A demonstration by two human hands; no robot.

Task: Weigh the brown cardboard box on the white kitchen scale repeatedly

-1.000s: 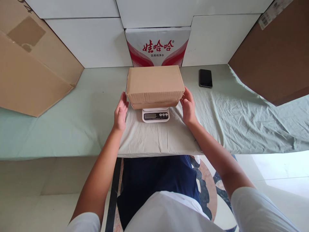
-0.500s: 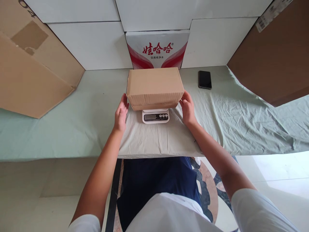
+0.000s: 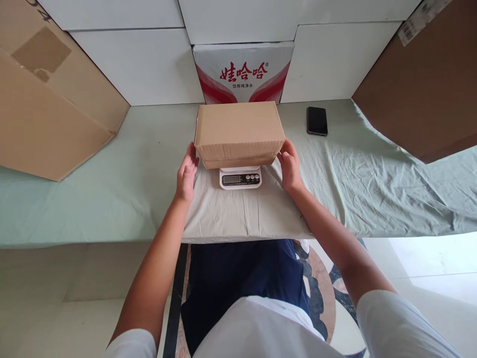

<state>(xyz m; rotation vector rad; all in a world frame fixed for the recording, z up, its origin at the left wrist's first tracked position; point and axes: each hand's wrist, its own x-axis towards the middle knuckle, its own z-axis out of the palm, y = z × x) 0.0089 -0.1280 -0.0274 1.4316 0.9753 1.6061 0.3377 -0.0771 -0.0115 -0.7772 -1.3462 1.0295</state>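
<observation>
We view from 1 head-worn cam, facing fwd & down past our white shirt (image 3: 257,328); near enough that the cloth-covered counter (image 3: 112,204) spans full width, w/ left hand (image 3: 187,174) & right hand (image 3: 290,165) approx. mid-frame.

Two hands are showing: one left hand (image 3: 187,173) and one right hand (image 3: 290,168). One small box (image 3: 239,127) and one scale (image 3: 241,186) are showing, the scale bearing one screen (image 3: 231,179) and three buttons (image 3: 252,177). One phone (image 3: 317,121), one cloth (image 3: 149,174) and one printed carton (image 3: 244,52) are showing. Two big cardboard pieces are standing: one left piece (image 3: 55,119), one right piece (image 3: 421,84).
</observation>
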